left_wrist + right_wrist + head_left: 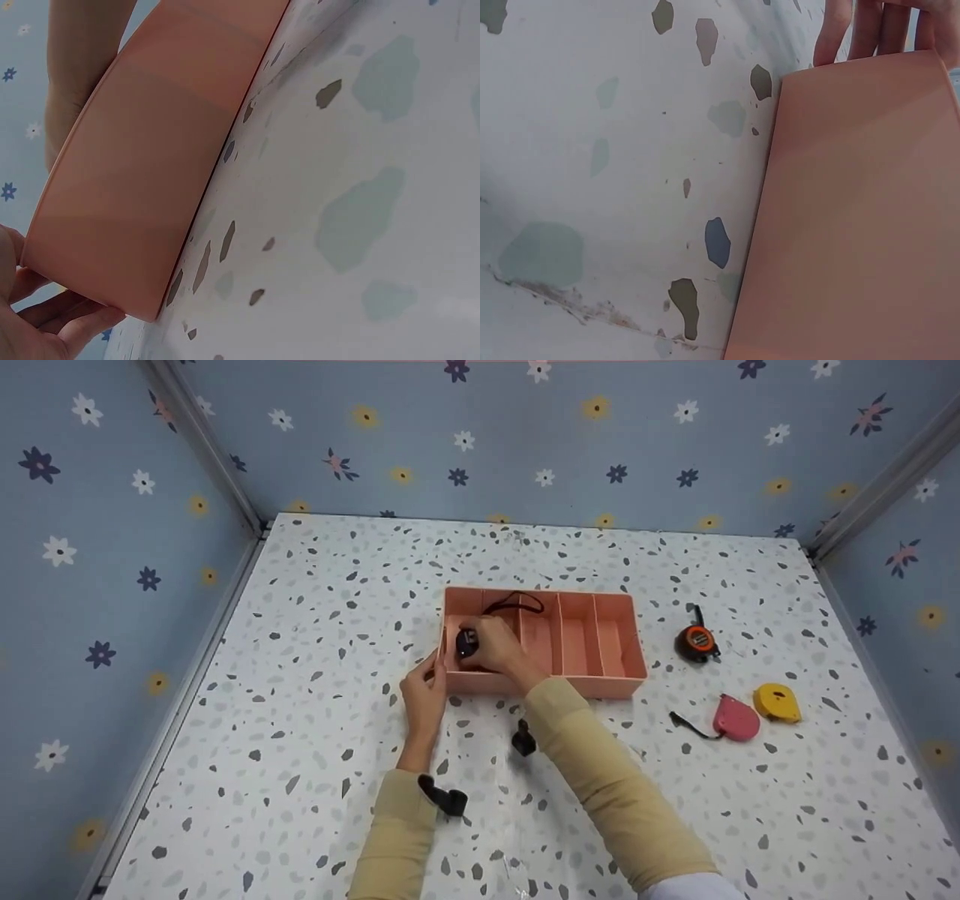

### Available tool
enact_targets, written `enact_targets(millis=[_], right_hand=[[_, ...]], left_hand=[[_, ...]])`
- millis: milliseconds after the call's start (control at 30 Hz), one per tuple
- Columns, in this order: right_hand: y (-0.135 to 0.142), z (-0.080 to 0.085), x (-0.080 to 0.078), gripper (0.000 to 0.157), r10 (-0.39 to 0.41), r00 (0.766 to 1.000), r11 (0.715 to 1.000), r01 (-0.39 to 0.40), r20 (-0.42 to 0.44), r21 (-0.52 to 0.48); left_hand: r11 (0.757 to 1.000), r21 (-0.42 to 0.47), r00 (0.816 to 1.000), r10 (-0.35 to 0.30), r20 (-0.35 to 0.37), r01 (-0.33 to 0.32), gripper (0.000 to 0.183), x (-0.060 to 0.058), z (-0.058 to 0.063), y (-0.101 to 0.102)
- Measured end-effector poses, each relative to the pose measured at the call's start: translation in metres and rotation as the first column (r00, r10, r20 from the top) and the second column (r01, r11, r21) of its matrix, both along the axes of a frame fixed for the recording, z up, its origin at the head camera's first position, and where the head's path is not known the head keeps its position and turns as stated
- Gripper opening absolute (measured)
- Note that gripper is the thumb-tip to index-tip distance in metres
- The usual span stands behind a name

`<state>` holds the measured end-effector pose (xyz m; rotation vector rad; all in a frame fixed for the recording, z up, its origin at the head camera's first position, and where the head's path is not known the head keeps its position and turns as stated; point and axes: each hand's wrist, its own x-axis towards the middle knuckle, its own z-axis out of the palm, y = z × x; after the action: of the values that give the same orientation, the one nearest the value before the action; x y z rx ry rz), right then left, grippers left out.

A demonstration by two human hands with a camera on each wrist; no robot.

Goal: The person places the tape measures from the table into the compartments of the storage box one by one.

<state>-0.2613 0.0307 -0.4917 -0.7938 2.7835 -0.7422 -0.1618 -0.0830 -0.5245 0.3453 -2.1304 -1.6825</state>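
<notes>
A salmon-pink divided box stands on the speckled table. My left hand grips its left end; in the left wrist view the thumb is near the rim and the fingertips lie against the end wall. Reaching over the front wall, my right hand holds a black tape measure inside the leftmost compartment. A black wrist strap loops across the dividers behind that hand. The front wall hides the tape measure from both wrist views.
Right of the box lie a black-and-orange tape measure, a pink one with a black strap, and a yellow one. Flowered blue panels enclose the table at the back and sides. Black wrist cameras sit by both sleeves.
</notes>
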Motion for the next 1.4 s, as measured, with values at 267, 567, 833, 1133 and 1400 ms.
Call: enact_targets(millis=[267, 567, 833, 1133, 1400], right_hand=[[0.0011, -0.0021, -0.0016, 0.041, 0.000, 1.000, 1.000, 0.000, 0.009, -0.002], [0.0024, -0.0032, -0.0028, 0.046, 0.009, 1.000, 1.000, -0.009, 0.029, 0.019], [0.0012, -0.0035, -0.0033, 0.046, -0.002, 0.998, 1.000, 0.001, 0.065, 0.016], [-0.0005, -0.0045, -0.0040, 0.059, -0.036, 0.991, 0.999, 0.032, 0.125, 0.037], [-0.0016, -0.0044, -0.0024, 0.060, -0.043, 0.992, 0.995, 0.032, 0.122, 0.091]], left_hand=[[1.000, -0.006, 1.000, 0.004, -0.007, -0.004, 0.026, -0.0012, -0.0004, 0.0012], [1.000, -0.004, 1.000, 0.003, -0.007, -0.003, 0.027, -0.0008, 0.0016, 0.0024], [1.000, -0.011, 1.000, 0.011, -0.006, -0.011, 0.027, -0.0009, 0.0023, 0.0021], [1.000, 0.000, 1.000, 0.011, -0.014, -0.011, 0.026, -0.0004, 0.0016, 0.0015], [1.000, -0.017, 0.999, 0.024, -0.035, -0.024, 0.026, -0.0006, -0.0001, 0.0010]])
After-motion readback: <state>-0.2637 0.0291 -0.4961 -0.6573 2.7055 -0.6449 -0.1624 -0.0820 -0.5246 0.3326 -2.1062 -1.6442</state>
